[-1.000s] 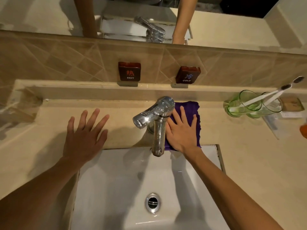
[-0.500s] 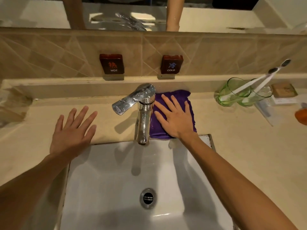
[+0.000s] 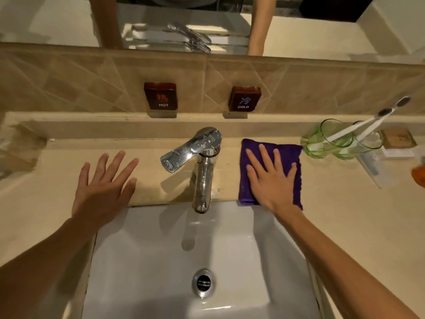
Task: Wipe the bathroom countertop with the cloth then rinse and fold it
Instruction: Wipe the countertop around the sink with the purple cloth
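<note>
A folded purple cloth (image 3: pixel 296 155) lies flat on the beige countertop (image 3: pixel 345 215), just right of the chrome faucet (image 3: pixel 203 171). My right hand (image 3: pixel 270 180) presses flat on the cloth with its fingers spread. On the bare counter left of the faucet, my left hand (image 3: pixel 103 187) rests palm down, fingers apart, holding nothing. The white sink basin (image 3: pixel 149 261) sits below the faucet, between my forearms.
Two green glass cups (image 3: pixel 331 140) with white toothbrushes stand at the right, close to the cloth. Beyond them are a soap box (image 3: pixel 399 138), a plastic packet (image 3: pixel 372 168) and an orange object (image 3: pixel 419 174). HOT (image 3: pixel 161 96) and COLD (image 3: pixel 245 98) signs sit on the ledge below the mirror.
My right hand has slid the cloth rightward, from behind the faucet out toward the green cups. My left hand has stayed flat on the counter.
</note>
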Tool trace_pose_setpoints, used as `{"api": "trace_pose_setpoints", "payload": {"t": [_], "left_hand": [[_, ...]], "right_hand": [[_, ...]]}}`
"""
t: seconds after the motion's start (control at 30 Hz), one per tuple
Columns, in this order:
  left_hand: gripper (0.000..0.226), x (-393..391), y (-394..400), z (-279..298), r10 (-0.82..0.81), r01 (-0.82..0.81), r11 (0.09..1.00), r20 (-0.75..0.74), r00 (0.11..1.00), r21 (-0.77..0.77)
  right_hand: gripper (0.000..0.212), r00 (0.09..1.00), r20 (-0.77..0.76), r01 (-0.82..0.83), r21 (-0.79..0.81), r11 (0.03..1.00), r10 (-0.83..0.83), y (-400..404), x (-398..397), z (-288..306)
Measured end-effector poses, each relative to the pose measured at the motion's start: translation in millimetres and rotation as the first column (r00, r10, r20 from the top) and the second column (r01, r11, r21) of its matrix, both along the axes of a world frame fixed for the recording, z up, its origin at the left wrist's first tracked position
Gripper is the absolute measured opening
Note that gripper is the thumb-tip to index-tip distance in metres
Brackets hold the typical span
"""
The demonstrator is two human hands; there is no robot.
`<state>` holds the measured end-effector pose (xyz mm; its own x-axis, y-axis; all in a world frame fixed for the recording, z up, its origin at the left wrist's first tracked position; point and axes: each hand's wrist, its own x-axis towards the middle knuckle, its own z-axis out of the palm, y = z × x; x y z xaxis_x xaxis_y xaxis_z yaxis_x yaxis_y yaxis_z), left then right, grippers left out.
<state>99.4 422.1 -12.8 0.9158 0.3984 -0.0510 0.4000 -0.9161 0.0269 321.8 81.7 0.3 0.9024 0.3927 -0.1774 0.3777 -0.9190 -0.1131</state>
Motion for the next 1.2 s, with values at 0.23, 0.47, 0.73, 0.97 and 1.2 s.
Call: {"api": "trace_pose_setpoints", "payload": {"t": [0.23,0.47,0.73,0.97,1.2], "left_hand": [[0.059,2.4,1.2,3.2,-0.029,0.029,0.999,-0.012,1.0,0.013],[0.058,-0.8,3.9,1.3,0.022,-0.024,0.999,-0.047,0.999,-0.046],[0.057,0.7,0.9,0.4,0.093,-0.096,0.99,-0.034,0.995,-0.099],[0.057,-0.8,-0.4,5.6,0.08,-0.085,0.991,-0.049,0.996,-0.107],[0.06,-1.6,-2.7,6.9,0.079,-0.084,0.989,-0.049,0.996,-0.119]], "right_hand": [[0.05,0.973,-0.012,-0.23,0.043,0.972,0.231,59.9,-30.3,-5.1],[0.05,0.927,0.008,-0.374,0.085,0.923,0.375,42.1,17.6,-1.6],[0.052,0.911,0.017,-0.413,0.063,0.909,0.413,3.6,43.6,-0.7],[0.055,0.96,0.008,-0.279,0.033,0.96,0.279,-57.7,37.8,3.4],[0.055,0.982,0.004,-0.187,0.02,0.982,0.187,-124.8,6.7,2.6]]}}
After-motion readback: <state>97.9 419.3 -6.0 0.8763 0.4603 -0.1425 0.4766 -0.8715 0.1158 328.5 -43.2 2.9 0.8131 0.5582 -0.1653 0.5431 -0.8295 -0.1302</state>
